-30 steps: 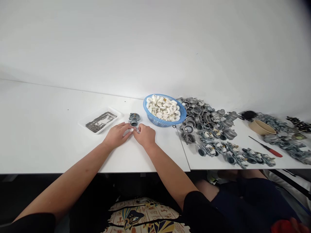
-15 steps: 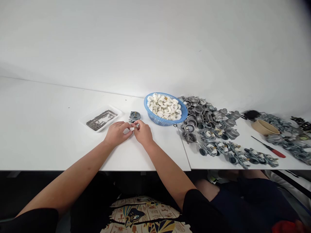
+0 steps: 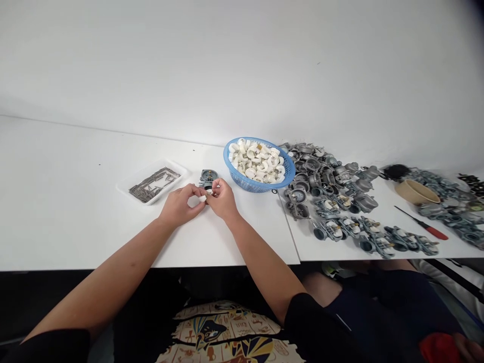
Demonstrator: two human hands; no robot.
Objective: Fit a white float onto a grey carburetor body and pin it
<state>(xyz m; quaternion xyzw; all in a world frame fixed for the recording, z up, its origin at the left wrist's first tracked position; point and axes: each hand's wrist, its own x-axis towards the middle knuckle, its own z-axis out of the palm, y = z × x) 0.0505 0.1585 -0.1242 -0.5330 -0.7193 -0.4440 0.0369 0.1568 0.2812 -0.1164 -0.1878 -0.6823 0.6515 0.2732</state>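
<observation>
White piece [image 3: 202, 198] turned; glyph-print shirt [image 3: 212, 330].

Head-worn; facing forward, down; nearness unclear

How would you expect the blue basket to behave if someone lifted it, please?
The blue basket may flex slightly, since its perforated wall looks plastic. Its white parts, heaped near the rim, could spill if tilted.

Small white piece [image 3: 203, 198], near grey metal housing [image 3: 209, 175].
</observation>
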